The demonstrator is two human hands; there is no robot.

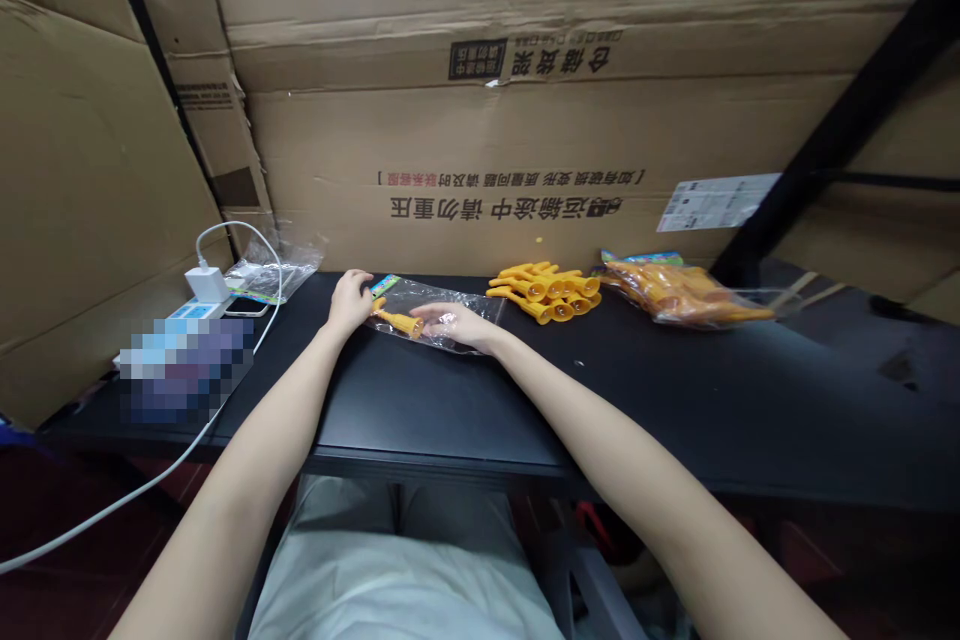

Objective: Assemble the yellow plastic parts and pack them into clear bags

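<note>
A clear plastic bag with a green and blue printed header lies on the black table. My left hand is closed on its left end, beside the header. Inside the bag is a yellow plastic horn, its flared end facing right. My right hand reaches into the bag from the right, its fingers at the flared end of that horn. Some fingertips are hard to make out through the shiny film. To the right of the bag, several more yellow horns lie in a stacked pile.
A filled bag of orange-yellow horns lies further right on the black table. At the left are flat clear bags, a phone, and a white charger with its cable. Cardboard stands along the back.
</note>
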